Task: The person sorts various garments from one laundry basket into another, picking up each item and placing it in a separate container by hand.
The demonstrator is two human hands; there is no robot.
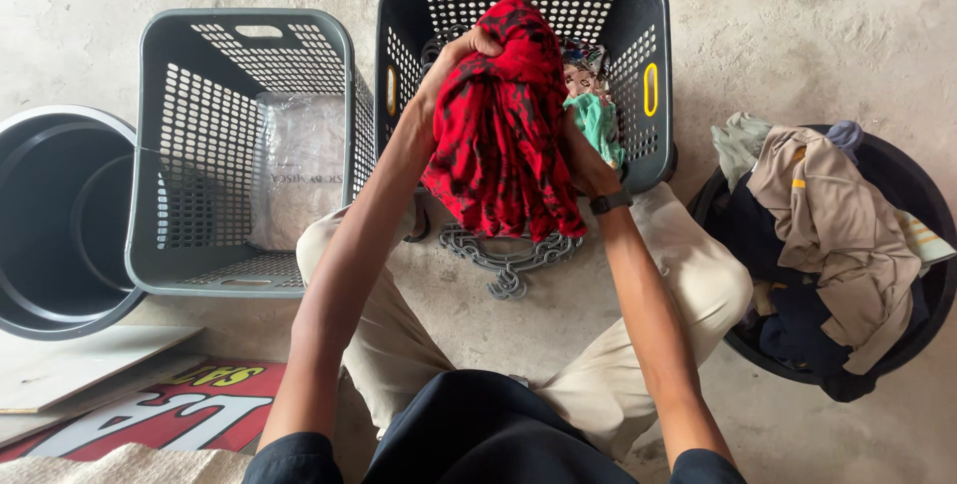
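From the head view we saw our left hand (461, 50) and right hand (576, 150) both gripping the red cloth (503, 125) above the dark basket's (653, 5) near rim, bare floor (558, 315) open between our knees.

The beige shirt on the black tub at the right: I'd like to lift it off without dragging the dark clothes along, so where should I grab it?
Probably at the upper end of the beige shirt, near the back of the black tub, coming from above. It lies topmost and draped over the dark clothes, with its lower end hanging over the front rim, so lifting straight up should peel it free.
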